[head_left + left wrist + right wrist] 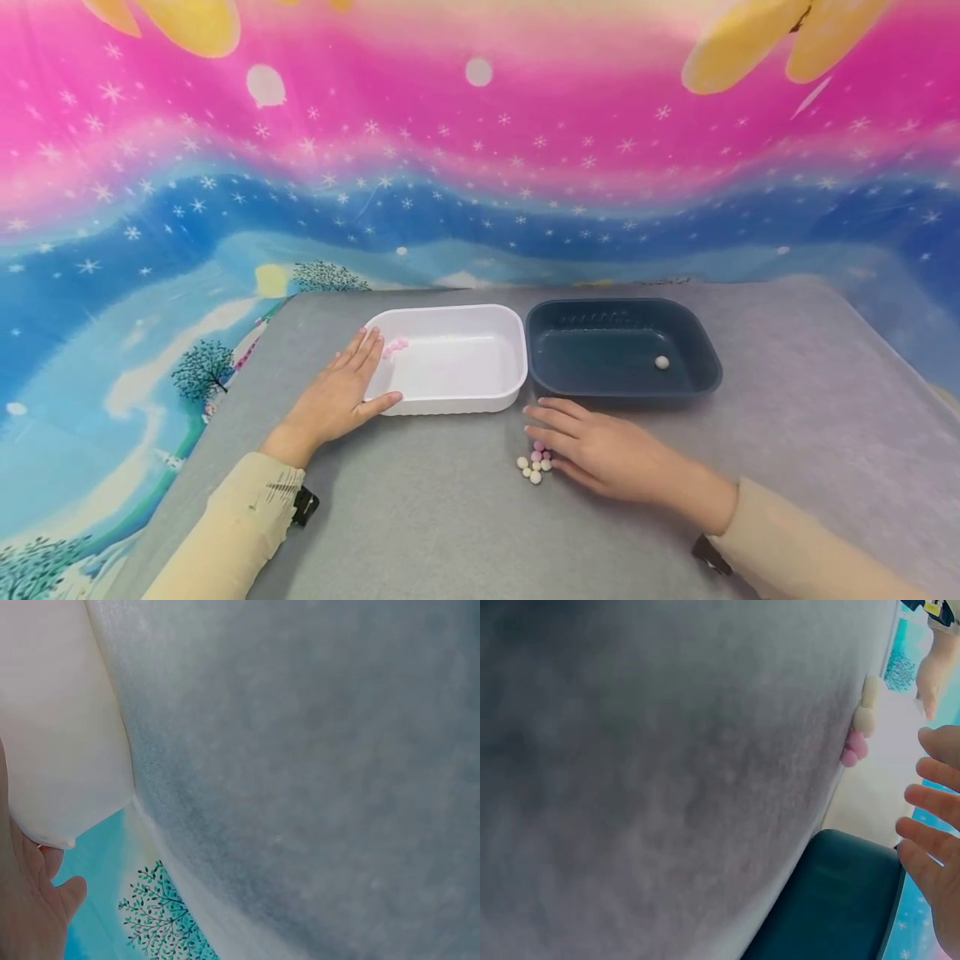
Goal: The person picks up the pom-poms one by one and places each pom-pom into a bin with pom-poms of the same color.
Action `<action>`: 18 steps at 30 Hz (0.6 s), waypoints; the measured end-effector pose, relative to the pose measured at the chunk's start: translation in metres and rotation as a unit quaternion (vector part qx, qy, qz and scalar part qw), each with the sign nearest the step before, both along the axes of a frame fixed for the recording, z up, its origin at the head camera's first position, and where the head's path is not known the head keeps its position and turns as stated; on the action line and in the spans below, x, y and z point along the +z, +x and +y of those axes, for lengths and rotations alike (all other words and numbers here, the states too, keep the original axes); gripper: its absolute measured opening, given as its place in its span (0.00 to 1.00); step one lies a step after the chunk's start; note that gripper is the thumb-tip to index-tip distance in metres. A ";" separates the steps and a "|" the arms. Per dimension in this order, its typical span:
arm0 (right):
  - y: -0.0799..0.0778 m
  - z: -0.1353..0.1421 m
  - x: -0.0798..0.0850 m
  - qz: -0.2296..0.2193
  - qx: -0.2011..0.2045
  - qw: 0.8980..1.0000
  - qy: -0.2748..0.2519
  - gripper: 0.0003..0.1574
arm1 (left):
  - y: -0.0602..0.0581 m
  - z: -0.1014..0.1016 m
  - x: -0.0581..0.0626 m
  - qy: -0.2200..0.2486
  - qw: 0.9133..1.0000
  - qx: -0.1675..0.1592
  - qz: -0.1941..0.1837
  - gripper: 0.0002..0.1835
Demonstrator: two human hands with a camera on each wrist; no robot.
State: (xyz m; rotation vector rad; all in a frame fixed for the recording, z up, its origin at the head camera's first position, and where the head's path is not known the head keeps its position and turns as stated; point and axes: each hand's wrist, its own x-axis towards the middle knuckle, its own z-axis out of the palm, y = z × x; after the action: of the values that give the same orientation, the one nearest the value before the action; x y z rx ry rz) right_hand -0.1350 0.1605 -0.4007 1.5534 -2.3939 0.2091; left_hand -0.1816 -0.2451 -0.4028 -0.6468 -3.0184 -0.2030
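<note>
My left hand (336,398) rests along the left end of a white plastic tub (457,407), fingers straight and thumb at the front corner. A few small pink balls (395,347) lie in that tub beside the fingertips. My right hand (609,454), palm down with relaxed, spread fingers, is just right of a small cluster of white balls (535,477) and pink balls (537,457), partly covering them in the head view. In the right wrist view its fingers (930,799) hold nothing. One white ball (662,362) sits inside the dark tub (618,393).
Both tubs stand side by side at the back of a grey-covered table (420,517). Behind them hangs a colourful printed cloth (450,167), which also shows past the table's left edge.
</note>
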 end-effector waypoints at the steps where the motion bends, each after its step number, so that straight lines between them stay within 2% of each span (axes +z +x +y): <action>1: 0.000 -0.001 0.000 -0.004 0.002 1.000 0.001 0.30 | 0.000 0.000 0.000 0.001 1.000 -0.001 0.000 0.52; 11: -0.005 -0.004 -0.007 -0.070 -0.011 0.997 0.015 0.27 | 0.000 -0.001 -0.001 0.009 1.000 -0.009 0.009 0.52; 18: -0.010 -0.005 -0.012 -0.110 0.000 0.994 0.000 0.22 | -0.001 -0.001 0.000 0.006 1.000 -0.009 0.004 0.51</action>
State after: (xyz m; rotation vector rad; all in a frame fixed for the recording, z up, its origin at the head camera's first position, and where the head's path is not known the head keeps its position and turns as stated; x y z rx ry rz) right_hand -0.1448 0.1553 -0.4126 1.6037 -2.5580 0.4000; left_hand -0.1822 -0.2458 -0.4033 -0.6722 -3.0030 -0.2188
